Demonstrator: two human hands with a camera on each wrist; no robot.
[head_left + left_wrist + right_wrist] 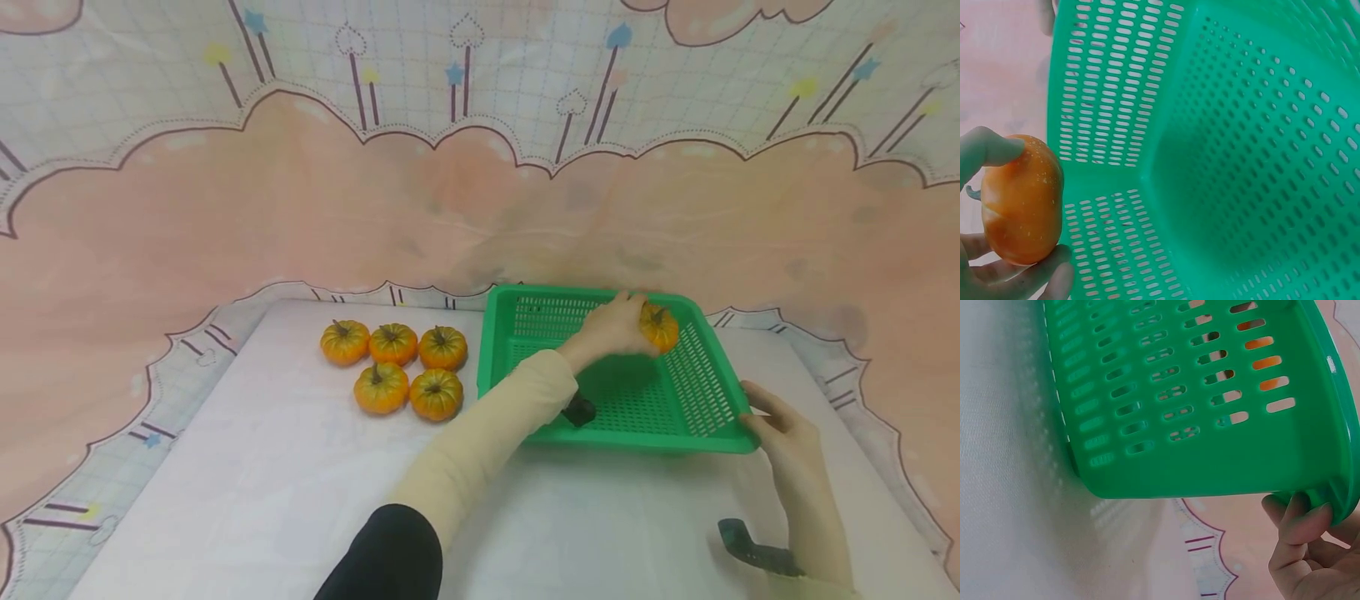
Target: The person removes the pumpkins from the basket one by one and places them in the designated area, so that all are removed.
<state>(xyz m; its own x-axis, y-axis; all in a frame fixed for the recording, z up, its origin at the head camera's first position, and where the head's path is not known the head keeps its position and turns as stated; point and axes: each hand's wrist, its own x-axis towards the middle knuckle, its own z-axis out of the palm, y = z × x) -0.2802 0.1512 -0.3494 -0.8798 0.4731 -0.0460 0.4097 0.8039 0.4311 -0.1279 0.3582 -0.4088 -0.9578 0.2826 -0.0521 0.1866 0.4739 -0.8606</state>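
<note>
My left hand (611, 327) reaches over the green plastic basket (495, 333) and grips a small orange pumpkin (659, 327) above its far right part. In the left wrist view, thumb and fingers are wrapped round this pumpkin (1025, 206), its stem pointing away from the basket's slotted wall (1110, 75). At the basket's near right corner, my right hand (787, 429) holds the rim. The right wrist view shows the fingers (1304, 528) pinching that rim, and orange showing through the slots.
Left of the basket, several small pumpkins (381, 387) stand in two rows on the white table (285, 483). A patterned cloth (375, 208) hangs behind the table. Dark wrist-camera mounts (757, 550) are on both wrists.
</note>
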